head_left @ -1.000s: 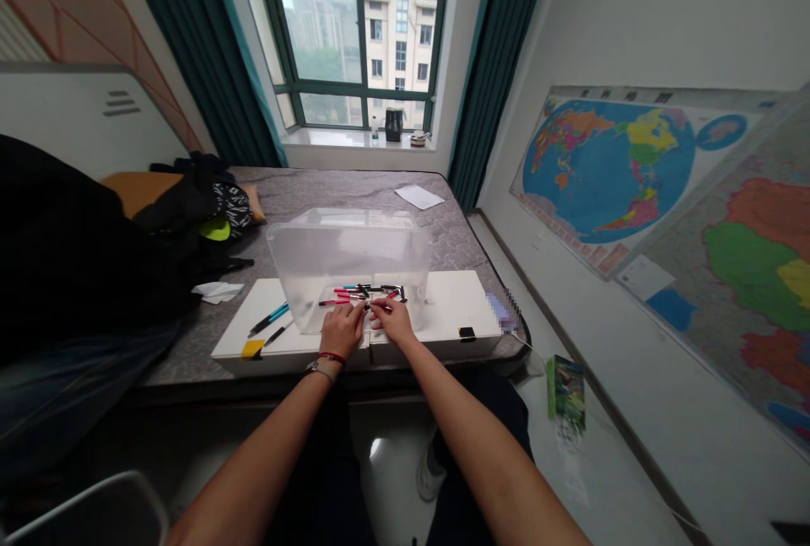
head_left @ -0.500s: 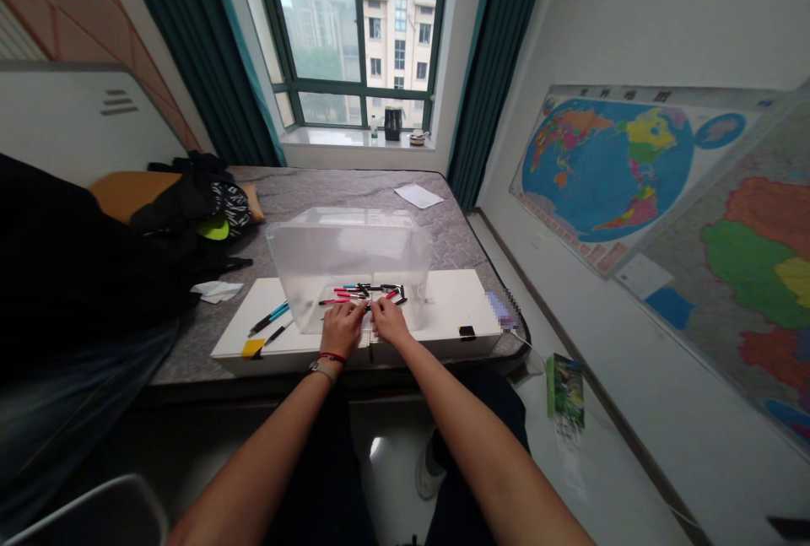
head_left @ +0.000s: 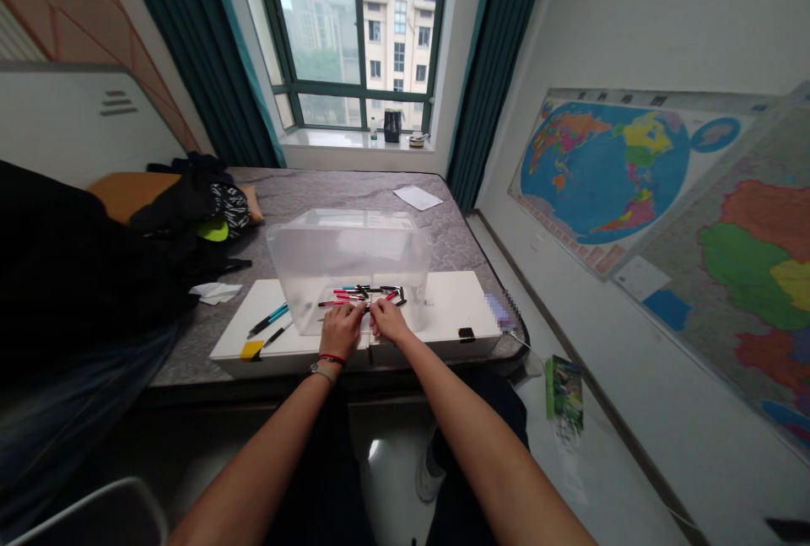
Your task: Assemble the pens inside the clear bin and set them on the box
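Observation:
My left hand (head_left: 342, 332) and my right hand (head_left: 387, 320) meet at the front of a clear plastic bin (head_left: 348, 246) lying on its side. Both are closed, fingertips pinching a small dark pen (head_left: 367, 310) between them; most of it is hidden by the fingers. Just beyond my fingertips, inside the bin, several red, black and blue pens (head_left: 345, 296) lie in a loose pile. To the left of the bin, two blue and black pens (head_left: 269, 321) and a black pen (head_left: 277, 333) rest on the white box (head_left: 443, 297).
The white box stands on a grey mattress (head_left: 304, 187). Yellow tape (head_left: 251, 350) and black tape (head_left: 467, 333) mark its front edge. Dark clothes (head_left: 183, 208) and a crumpled tissue (head_left: 216, 293) lie at left, a paper sheet (head_left: 418, 197) behind. A green box (head_left: 564, 391) is on the floor at right.
Hardly anything differs. My right hand has shifted very slightly at the fingertips, and both hands stay together over the same pen. The pens in the bin have not visibly moved.

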A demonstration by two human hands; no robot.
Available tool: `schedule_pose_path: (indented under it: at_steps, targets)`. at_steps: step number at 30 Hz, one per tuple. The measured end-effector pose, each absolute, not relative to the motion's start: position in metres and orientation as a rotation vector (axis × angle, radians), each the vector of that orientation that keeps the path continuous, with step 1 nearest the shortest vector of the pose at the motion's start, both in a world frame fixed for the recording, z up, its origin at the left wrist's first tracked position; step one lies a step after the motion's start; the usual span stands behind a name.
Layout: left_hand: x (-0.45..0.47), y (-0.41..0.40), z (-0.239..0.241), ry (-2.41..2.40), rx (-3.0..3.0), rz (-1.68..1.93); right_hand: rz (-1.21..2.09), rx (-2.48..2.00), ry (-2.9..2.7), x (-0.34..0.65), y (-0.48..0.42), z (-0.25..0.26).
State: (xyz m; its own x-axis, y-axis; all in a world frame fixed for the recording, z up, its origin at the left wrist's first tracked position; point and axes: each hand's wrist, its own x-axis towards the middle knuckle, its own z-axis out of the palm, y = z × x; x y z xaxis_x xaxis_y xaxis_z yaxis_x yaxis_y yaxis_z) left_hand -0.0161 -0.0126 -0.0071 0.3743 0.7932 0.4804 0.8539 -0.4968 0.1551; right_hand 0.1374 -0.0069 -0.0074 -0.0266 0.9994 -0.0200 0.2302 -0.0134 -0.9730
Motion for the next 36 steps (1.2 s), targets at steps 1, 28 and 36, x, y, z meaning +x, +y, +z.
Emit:
schedule_pose_path:
  at_steps: [1,28,36]
  targets:
    - [-0.0161,-0.0125,-0.0072,-1.508,-2.507,-0.771,1.108,-1.384,-1.416,0.1379,-0.0069,-0.0070]
    - [-0.0161,-0.0110,-0.0115,-1.534,-2.470,-0.775,1.189,-1.349,-1.353,0.1367,-0.0085,-0.0016]
    - [-0.0160,-0.0119,-0.0092,-1.533,-2.471,-0.773,1.126,-1.413,-1.341,0.1369,-0.0047,-0.0062]
